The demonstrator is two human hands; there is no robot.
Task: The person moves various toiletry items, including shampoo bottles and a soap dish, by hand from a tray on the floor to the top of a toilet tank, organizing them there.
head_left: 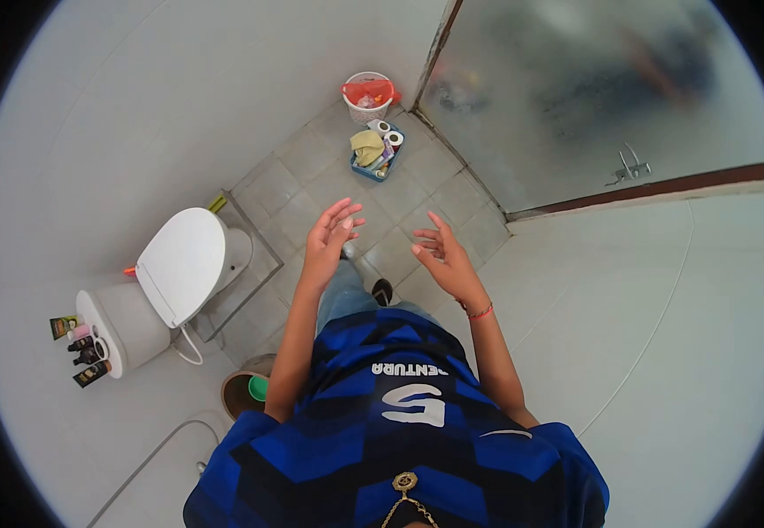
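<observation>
A: What is seen of the room, taken from the largest thing down?

B: Pale walls (135, 106) are seen on both sides, and a frosted glass door (593, 88) is set at the upper right. A floor (312, 185) of grey tiles is laid between them.

A: And what is stood on that floor?

B: A white toilet (184, 264) is placed at the left with its lid shut. Small bottles (83, 348) are lined up on its cistern (122, 321). A brown bucket (246, 392) is seen just beside the person's left elbow.

A: What is found in the far corner?

B: A white waste basket (369, 97) with a red liner is set against the wall. A blue basket (378, 151) is placed just in front of it, and paper rolls and a yellow cloth are held in it.

A: How are the hands held?

B: The left hand (331, 236) and right hand (442, 257) are raised over the tiles, near each other but apart. The fingers are spread and nothing is gripped. The blue basket is left on the floor beyond them, untouched.
</observation>
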